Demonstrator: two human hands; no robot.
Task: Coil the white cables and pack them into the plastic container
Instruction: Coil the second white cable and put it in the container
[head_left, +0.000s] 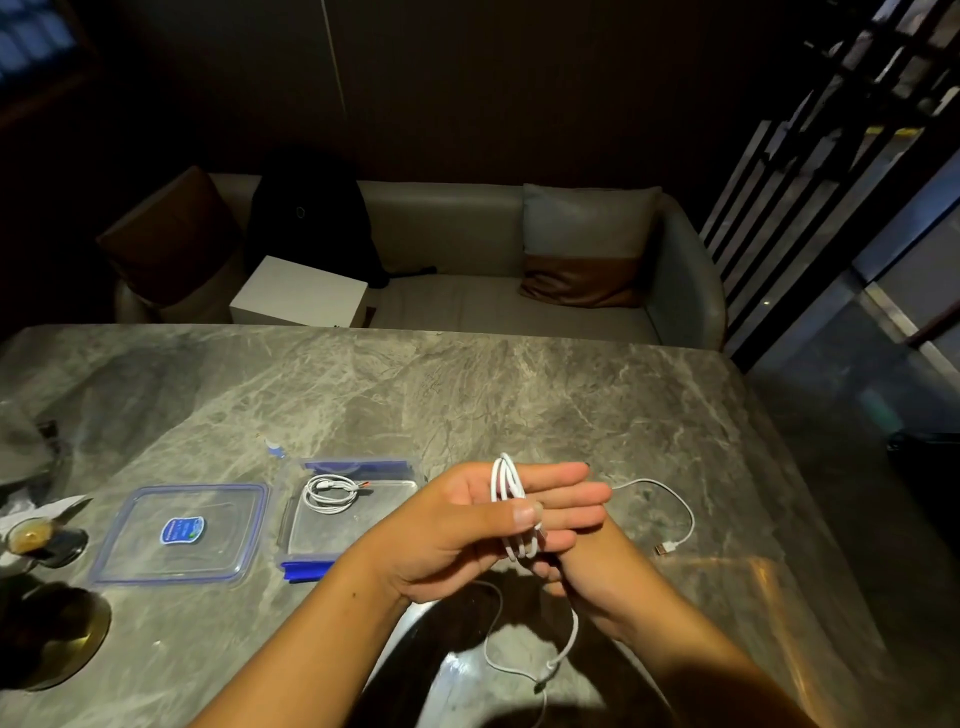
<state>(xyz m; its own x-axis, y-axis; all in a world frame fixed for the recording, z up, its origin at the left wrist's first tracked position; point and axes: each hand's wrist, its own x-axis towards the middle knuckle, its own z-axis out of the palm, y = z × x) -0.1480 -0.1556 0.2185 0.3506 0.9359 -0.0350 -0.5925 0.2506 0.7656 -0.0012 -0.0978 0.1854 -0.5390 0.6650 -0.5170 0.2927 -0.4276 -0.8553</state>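
Since the white cable (511, 499) is light, floppy and springy, its loops just right of the plastic container (322, 540) want pinching where they bunch. Left hand (467, 525) thumb pins them against near-straight fingers (571, 491); right hand (597, 577) grip is hidden, can't tell.

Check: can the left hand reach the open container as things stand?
Probably yes: the container sits lidless right beside the left hand, nothing between them, though its fingers are wrapped in cable.

Dim room, light falling from above onto the table (467, 395) beyond the grip. Dark shadow pools just below the left hand (452, 525), warm glare to its right; edges bow.
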